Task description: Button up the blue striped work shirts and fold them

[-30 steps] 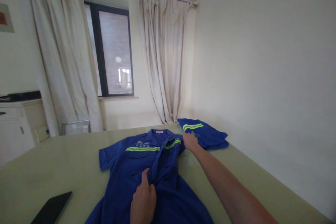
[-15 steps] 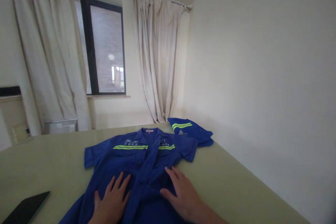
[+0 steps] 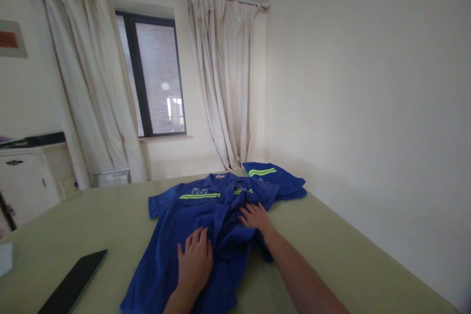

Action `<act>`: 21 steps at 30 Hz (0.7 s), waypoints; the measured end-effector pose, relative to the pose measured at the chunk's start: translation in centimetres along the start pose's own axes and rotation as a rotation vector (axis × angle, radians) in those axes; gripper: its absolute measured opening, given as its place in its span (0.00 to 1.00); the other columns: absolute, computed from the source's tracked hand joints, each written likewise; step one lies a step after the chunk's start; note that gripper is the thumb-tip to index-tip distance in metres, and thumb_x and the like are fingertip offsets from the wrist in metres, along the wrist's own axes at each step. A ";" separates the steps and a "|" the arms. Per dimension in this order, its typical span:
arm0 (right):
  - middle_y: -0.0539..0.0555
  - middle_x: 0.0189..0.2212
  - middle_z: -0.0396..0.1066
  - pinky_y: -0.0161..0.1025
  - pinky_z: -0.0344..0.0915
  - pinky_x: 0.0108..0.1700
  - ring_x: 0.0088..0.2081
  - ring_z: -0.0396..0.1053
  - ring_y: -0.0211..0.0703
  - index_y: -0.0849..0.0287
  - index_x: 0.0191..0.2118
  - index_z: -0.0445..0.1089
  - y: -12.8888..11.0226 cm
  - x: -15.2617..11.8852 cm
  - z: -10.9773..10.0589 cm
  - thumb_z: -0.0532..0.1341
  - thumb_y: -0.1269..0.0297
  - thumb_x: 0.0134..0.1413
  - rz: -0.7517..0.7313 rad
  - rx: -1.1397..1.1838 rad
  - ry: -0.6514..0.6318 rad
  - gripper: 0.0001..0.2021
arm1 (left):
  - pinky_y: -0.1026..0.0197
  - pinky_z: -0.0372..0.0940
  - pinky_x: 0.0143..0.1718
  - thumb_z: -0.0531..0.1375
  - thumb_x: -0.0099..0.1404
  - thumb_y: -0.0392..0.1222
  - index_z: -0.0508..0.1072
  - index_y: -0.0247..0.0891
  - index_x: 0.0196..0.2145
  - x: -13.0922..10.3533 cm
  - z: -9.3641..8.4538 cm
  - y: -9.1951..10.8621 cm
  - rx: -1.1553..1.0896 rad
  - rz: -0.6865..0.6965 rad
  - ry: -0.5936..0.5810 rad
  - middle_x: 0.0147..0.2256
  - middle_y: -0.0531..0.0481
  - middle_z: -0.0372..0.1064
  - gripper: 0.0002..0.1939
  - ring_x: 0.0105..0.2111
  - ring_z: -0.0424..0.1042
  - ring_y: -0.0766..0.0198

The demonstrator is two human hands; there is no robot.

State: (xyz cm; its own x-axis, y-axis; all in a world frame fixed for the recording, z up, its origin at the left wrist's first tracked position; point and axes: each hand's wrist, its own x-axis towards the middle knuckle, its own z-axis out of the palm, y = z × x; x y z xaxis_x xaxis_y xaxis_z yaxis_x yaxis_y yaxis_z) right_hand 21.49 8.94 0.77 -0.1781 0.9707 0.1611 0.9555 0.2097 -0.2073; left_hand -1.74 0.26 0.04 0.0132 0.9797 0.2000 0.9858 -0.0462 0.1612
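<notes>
A blue short-sleeved work shirt (image 3: 169,240) with a yellow-green reflective stripe across the chest lies front up on the table, collar toward the far side. My left hand (image 3: 195,257) rests on the lower front of the shirt, fingers slightly curled and apart. Farther up, my right hand (image 3: 255,217) lies on the shirt's right front panel with its fingers spread. Around that hand the cloth is bunched, and the panel is pulled up in folds. Part of the right chest stripe is hidden in the creases.
Beyond the right sleeve sits a folded blue garment (image 3: 277,181) with a similar stripe, close to the wall. A dark flat tablet-like object (image 3: 73,282) lies at the left on the pale green table (image 3: 106,221). A white cabinet (image 3: 27,181) stands at far left.
My right hand has moved up the shirt, pushing its right front panel into folds. My left hand stays on the lower front. The view has turned left.
</notes>
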 end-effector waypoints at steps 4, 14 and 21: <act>0.60 0.62 0.68 0.54 0.42 0.69 0.66 0.59 0.55 0.52 0.57 0.73 -0.5 1.5 -1.2 0.61 0.65 0.62 -0.024 0.028 0.060 0.18 | 0.14 0.35 0.59 0.48 0.71 0.51 0.60 0.48 0.68 -2.4 0.4 2.2 -0.028 0.050 -0.127 0.72 0.44 0.47 0.30 0.71 0.43 0.35; 0.53 0.52 0.73 0.42 0.62 0.55 0.52 0.69 0.50 0.49 0.57 0.69 -7.7 -5.7 -1.9 0.64 0.46 0.60 -0.358 0.332 0.132 0.23 | 0.18 0.40 0.61 0.47 0.71 0.44 0.68 0.40 0.63 3.4 0.2 0.8 0.012 0.069 -0.100 0.70 0.40 0.54 0.26 0.70 0.49 0.38; 0.53 0.49 0.72 0.42 0.61 0.54 0.51 0.67 0.49 0.52 0.51 0.72 -6.9 -6.0 1.2 0.62 0.59 0.64 -0.226 0.221 0.068 0.11 | 0.41 0.51 0.67 0.45 0.74 0.42 0.73 0.43 0.57 0.9 -0.3 -1.7 -0.229 0.241 -0.052 0.58 0.42 0.71 0.23 0.59 0.69 0.53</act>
State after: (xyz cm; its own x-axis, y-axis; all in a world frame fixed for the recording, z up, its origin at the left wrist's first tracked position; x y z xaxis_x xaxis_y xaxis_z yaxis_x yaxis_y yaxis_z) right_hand 15.74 1.80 0.11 -0.3565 0.8882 0.2897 0.8183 0.4465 -0.3619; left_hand -3.48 1.20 0.25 0.2554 0.9437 0.2102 0.8903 -0.3143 0.3294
